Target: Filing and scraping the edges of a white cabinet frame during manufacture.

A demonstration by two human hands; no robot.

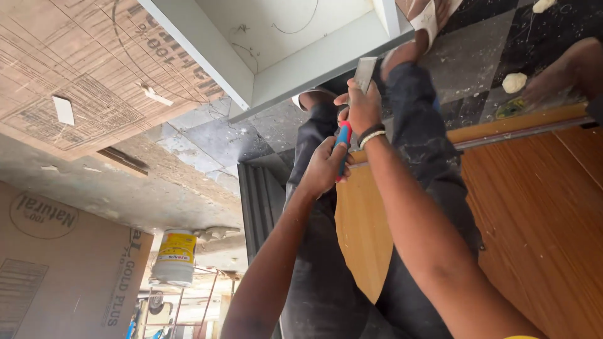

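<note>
While both hands share one scraper [359, 88], left hand [323, 168] grips its handle, right hand [362, 107] its blade.

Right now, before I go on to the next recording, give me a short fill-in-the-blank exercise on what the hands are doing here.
1. The left hand grips a tool handle coloured red and ____.
2. The right hand holds a flat ____ blade.
3. On the right wrist sit a black and a ____ wristband.
4. Below the hands lies an orange-brown ____ board.

Missing words: blue; metal; white; wooden
</note>
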